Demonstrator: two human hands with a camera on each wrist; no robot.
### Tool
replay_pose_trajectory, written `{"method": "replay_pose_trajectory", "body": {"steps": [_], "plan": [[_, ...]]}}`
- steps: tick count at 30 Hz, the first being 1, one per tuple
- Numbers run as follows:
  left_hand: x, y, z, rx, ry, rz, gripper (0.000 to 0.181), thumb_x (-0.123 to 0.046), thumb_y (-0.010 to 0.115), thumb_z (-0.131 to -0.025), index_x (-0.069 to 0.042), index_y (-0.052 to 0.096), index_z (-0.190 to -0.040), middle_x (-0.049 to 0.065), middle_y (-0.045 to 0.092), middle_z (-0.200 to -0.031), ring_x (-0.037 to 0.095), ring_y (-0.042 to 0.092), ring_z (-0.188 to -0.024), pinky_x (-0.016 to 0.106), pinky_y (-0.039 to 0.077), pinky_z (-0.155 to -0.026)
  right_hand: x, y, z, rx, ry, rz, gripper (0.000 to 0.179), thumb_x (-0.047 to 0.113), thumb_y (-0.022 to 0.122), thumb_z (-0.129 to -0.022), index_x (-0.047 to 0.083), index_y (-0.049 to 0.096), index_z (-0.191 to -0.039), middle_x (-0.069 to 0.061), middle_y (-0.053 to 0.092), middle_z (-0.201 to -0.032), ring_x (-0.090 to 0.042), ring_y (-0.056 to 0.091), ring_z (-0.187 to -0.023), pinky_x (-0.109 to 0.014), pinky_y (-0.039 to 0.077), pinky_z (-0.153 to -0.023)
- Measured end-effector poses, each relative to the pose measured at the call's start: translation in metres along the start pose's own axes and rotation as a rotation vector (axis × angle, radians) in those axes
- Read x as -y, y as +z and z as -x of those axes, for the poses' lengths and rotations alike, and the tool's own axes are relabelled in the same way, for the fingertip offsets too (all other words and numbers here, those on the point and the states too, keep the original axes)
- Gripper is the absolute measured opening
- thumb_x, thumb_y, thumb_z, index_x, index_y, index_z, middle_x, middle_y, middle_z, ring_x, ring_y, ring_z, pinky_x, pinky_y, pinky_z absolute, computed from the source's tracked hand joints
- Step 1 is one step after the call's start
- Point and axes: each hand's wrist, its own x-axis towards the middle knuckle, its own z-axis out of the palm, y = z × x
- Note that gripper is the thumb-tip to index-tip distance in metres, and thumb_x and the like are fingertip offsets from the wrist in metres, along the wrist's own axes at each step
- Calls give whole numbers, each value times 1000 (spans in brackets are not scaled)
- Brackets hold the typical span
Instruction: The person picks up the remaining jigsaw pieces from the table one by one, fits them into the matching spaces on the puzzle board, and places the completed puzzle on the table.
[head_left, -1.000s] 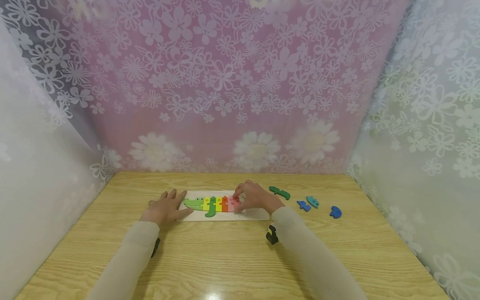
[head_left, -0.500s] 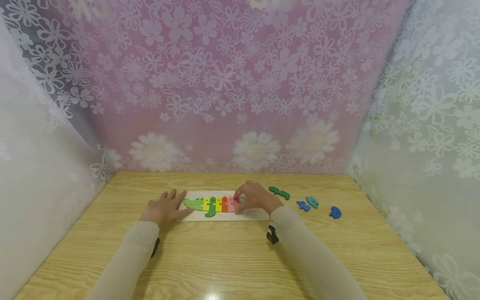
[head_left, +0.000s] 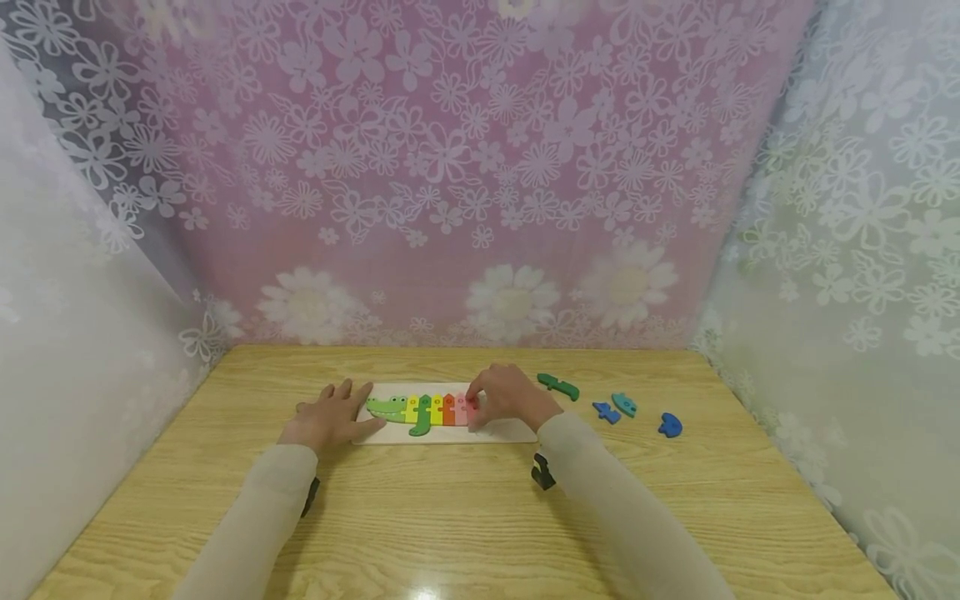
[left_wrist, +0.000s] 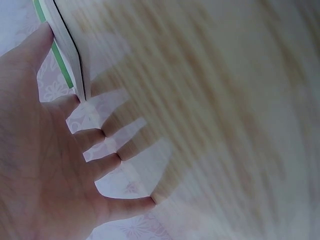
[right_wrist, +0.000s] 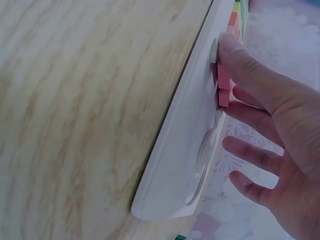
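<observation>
A white puzzle board [head_left: 517,432] lies on the table, with a wooden crocodile puzzle partly laid in it. The green head piece [head_left: 388,406] is at its left, followed by yellow, green, yellow, orange and pink body pieces. My left hand [head_left: 327,417] rests with spread fingers at the board's left end, its thumb over the edge near the head. My right hand [head_left: 510,393] pinches a pinkish-red puzzle piece [right_wrist: 224,80] between thumb and fingers, at the right end of the row. Its other fingers are apart from the board in the right wrist view.
Loose pieces lie right of the board: a dark green one [head_left: 558,385], a blue one [head_left: 606,412], a teal one [head_left: 624,404] and a rounded blue one [head_left: 671,425]. Floral curtains [head_left: 480,208] stand behind the wooden table [head_left: 420,517] and at both sides.
</observation>
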Motion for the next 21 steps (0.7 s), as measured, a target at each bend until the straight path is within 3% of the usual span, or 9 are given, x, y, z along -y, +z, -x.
{"method": "replay_pose_trajectory", "body": {"steps": [14, 21], "plan": [[-1, 0, 1, -9, 3, -12, 90, -75, 44, -98, -20, 24, -166, 27, 20, -169, 59, 21, -152, 89, 28, -99, 2, -1, 0, -27, -29, 35, 51, 52, 90, -74, 22, 81, -115, 3, 78, -118, -19, 69, -99, -37, 55, -87], [-2, -2, 2, -5, 6, -13, 90, -75, 44, -98, -19, 25, -166, 28, 21, -169, 60, 21, -152, 90, 28, -99, 3, -2, -1, -12, -11, 23, 52, 52, 91, -74, 22, 81, -116, 1, 78, -120, -22, 69, -104, -40, 56, -90]]}}
